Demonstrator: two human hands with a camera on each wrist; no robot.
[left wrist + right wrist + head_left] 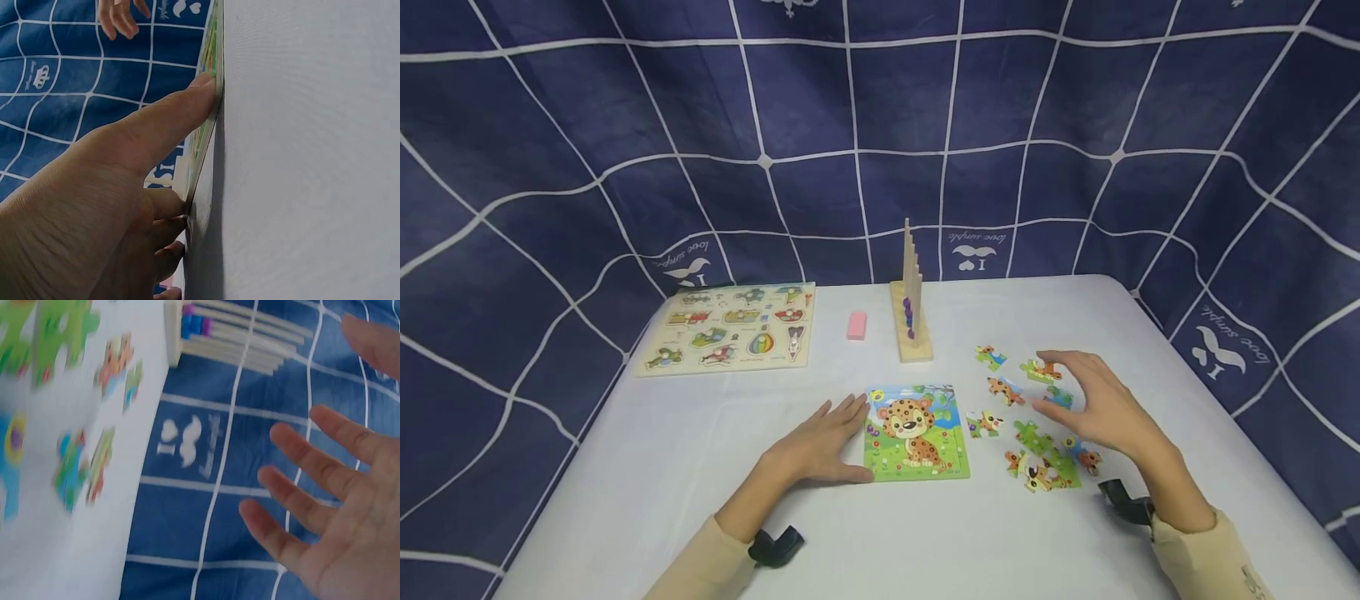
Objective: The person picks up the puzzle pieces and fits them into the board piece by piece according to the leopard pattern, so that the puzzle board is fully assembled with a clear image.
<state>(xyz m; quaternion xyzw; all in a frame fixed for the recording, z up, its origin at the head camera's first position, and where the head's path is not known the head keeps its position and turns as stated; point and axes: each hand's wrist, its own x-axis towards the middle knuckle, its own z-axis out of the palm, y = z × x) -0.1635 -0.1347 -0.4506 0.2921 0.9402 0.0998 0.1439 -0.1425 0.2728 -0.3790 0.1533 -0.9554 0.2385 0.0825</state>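
Note:
A square leopard jigsaw board (916,433) lies flat on the table, its picture facing up. My left hand (820,442) rests along its left side, thumb at the lower corner and fingers at the upper one. In the left wrist view the left thumb (172,119) touches the board's edge. Loose jigsaw pieces (1036,435) are scattered to the right of the board, some overlapping. Over them hovers my right hand (1101,404), fingers spread and holding nothing. The right wrist view shows the right hand (337,494) raised apart from the blurred pieces (72,469).
A wooden peg stand (913,329) with several purple and blue beads rises behind the board. Beside it is a pink block (857,326). A wooden vehicle puzzle (737,329) lies at the back left. A blue checked cloth (880,125) hangs behind the white table (880,533).

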